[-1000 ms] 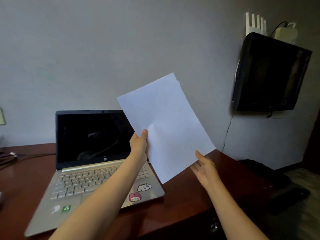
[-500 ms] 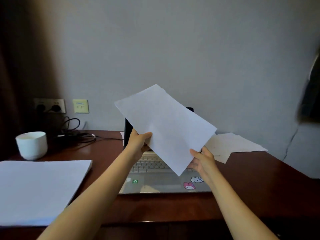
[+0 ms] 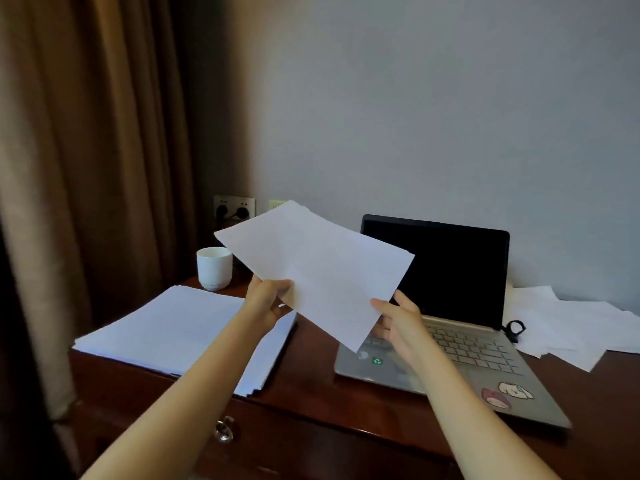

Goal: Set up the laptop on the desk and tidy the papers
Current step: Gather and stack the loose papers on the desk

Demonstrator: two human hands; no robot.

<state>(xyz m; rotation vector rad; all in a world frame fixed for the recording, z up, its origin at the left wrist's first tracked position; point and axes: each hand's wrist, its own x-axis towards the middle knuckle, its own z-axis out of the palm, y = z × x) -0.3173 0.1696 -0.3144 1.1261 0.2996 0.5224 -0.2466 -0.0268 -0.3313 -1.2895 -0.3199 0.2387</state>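
I hold a few white sheets of paper (image 3: 322, 268) in the air above the desk, tilted. My left hand (image 3: 268, 299) grips their left edge and my right hand (image 3: 398, 320) grips the lower right edge. Below my left arm a neat stack of white paper (image 3: 166, 327) lies on the dark wooden desk (image 3: 311, 386). An open silver laptop (image 3: 460, 344) with a black screen stands to the right, stickers on its palm rest. Loose white sheets (image 3: 568, 327) lie scattered right of the laptop.
A white cup (image 3: 214, 267) stands behind the stack. Wall sockets (image 3: 233, 207) with plugs sit behind it. A brown curtain (image 3: 86, 168) hangs at the left. A drawer pull (image 3: 224, 429) is on the desk front. A small black cable loop (image 3: 516, 330) lies by the laptop.
My view has swung left, so the stack and the cup are now in front. The held sheets have moved left toward the stack, and my right hand has taken hold of their edge.
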